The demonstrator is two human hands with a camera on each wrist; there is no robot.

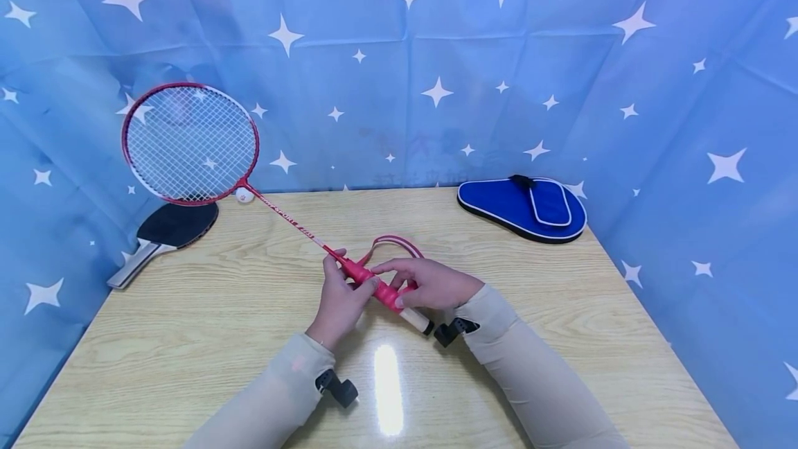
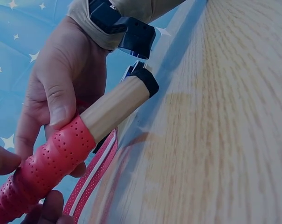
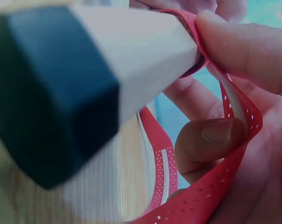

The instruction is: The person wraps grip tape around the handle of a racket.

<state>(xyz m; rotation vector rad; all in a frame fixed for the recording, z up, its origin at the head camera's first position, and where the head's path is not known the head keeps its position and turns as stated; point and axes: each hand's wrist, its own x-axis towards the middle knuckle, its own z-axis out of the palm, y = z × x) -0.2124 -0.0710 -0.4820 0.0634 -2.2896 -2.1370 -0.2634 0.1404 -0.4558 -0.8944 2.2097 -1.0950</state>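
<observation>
Left hand grips the badminton racket by its handle; right hand pinches red perforated tape at the wrapping's lower edge, above the bare handle end. From my remote feed I find the racket slanting over the desk. Loose tape loops beside its handle. I note a black paddle below the racket's head, a white ball near its throat, and a blue case well to its right. Left fingers being partly hidden, I cannot confirm their full wrap.
</observation>
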